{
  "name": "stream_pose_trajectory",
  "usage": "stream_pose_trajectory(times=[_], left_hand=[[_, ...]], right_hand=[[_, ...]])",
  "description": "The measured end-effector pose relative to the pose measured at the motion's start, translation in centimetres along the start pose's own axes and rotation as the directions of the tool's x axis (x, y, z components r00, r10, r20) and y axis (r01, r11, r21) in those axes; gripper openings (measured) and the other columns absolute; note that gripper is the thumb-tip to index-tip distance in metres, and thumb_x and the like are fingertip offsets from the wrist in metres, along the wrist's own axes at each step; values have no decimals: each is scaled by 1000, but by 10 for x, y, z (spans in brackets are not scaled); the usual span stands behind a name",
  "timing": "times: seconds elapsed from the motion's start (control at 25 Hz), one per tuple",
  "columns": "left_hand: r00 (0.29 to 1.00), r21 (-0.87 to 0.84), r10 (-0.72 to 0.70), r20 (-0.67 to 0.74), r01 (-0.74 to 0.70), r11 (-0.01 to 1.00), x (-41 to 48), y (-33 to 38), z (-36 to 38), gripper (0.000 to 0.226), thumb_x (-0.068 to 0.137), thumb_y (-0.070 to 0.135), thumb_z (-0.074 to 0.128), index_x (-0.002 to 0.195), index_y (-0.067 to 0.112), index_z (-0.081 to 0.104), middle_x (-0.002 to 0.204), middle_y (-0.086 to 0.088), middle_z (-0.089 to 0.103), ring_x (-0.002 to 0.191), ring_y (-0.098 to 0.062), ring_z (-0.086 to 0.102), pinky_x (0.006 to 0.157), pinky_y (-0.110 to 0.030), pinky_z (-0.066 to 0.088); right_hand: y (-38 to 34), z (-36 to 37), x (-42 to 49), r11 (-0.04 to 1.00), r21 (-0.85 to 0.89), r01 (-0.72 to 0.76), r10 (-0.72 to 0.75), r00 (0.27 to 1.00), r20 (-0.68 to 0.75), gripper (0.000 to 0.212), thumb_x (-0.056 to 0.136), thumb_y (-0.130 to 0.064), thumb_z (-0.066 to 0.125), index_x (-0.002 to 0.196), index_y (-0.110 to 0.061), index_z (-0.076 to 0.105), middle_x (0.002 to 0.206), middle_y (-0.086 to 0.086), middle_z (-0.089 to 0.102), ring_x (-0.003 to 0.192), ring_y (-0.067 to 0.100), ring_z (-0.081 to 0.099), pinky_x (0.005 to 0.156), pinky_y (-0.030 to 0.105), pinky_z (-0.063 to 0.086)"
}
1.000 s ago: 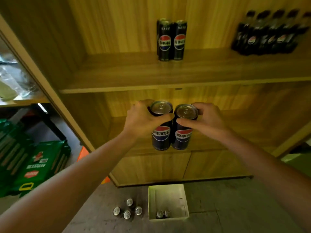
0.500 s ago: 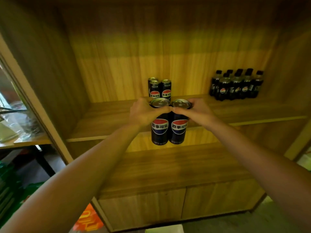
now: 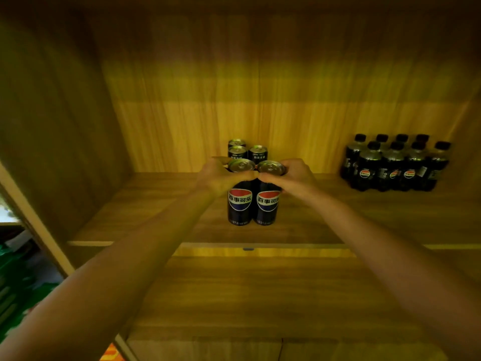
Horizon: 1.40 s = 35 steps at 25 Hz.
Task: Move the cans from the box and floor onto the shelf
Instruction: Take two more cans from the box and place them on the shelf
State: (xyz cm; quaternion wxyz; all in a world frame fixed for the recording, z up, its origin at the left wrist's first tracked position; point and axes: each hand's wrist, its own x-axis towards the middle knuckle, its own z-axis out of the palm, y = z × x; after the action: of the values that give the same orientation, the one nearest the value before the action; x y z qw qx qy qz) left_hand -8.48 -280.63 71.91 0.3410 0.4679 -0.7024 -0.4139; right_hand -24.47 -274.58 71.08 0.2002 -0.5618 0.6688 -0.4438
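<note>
Left grip (image 3: 221,176) and right grip (image 3: 294,176) clasp touching cans (image 3: 240,204) by their tops.

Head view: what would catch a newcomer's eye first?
At centre, the left hand grips the left can and the right hand the right can, side by side at the middle of the wooden shelf. Three more cans stand behind. Dark bottles cluster at the shelf's right.

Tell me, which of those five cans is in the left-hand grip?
The front left can, logo facing out: the left-hand grip curls round its top. The right-hand grip holds its neighbour; three back cans stand untouched.
</note>
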Motion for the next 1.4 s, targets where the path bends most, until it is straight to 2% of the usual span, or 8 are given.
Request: stream_pose_trajectory(times=[0.2,0.36,0.76,0.88,1.0,1.12,1.28,1.4], left_hand=[[998,20,-35,-44,36,999,29,-15,11,66,58,41,82,113,11,61,114,-8,67,94,-18,61,84,-32,52],[996,27,-58,-62,60,998,47,-28,15,64,56,45,82,109,14,63,113,-9,68,101,-23,64,89,-39,54],[999,22,-36,4,36,999,76,-48,17,60,55,51,80,102,17,66,104,-2,70,100,-20,65,87,-41,55],[1000,32,-6,-30,7,999,77,-55,18,64,51,61,76,100,22,66,99,1,71,95,-18,66,84,-43,56],[995,92,65,-69,-59,994,72,-62,22,72,58,61,72,116,21,58,112,2,68,103,-16,62,87,-38,53],[995,-14,3,103,-2,1000,64,-93,28,86,61,53,75,133,23,40,130,-1,57,119,-20,54,99,-44,46],[993,472,-82,90,30,881,61,-140,44,86,63,69,59,134,25,40,144,-6,43,133,-27,37,110,-47,31],[999,525,-15,32,-4,851,66,-144,54,79,76,62,54,141,23,31,152,-8,28,139,-28,25,112,-47,20]], right_hand=[[16,7,26,1000,7,28,-29,999,34,23,66,-41,75,69,-23,61,65,-11,62,61,3,59,48,16,40],[25,13,41,1000,12,10,-11,999,32,20,69,-36,76,70,-22,61,62,-11,59,58,1,55,40,6,37],[36,28,64,999,-38,-22,23,1000,18,18,71,-36,73,73,-24,61,73,-8,64,63,-4,54,45,6,38],[35,32,67,999,17,-49,48,998,42,28,74,-35,71,94,-17,64,92,0,66,71,-3,55,54,12,38],[41,33,65,981,133,-138,121,984,129,59,76,-33,69,127,-14,46,122,1,56,104,10,54,73,17,45],[71,45,51,954,186,-234,198,961,191,76,72,-28,73,136,-17,33,139,6,47,126,23,46,98,34,42],[107,79,31,982,-74,-174,179,981,73,63,70,-27,76,124,-9,49,127,11,59,114,23,57,88,29,46],[113,91,35,957,-267,-114,91,991,-99,56,71,-44,70,114,-10,58,114,9,67,101,22,64,76,27,50]])
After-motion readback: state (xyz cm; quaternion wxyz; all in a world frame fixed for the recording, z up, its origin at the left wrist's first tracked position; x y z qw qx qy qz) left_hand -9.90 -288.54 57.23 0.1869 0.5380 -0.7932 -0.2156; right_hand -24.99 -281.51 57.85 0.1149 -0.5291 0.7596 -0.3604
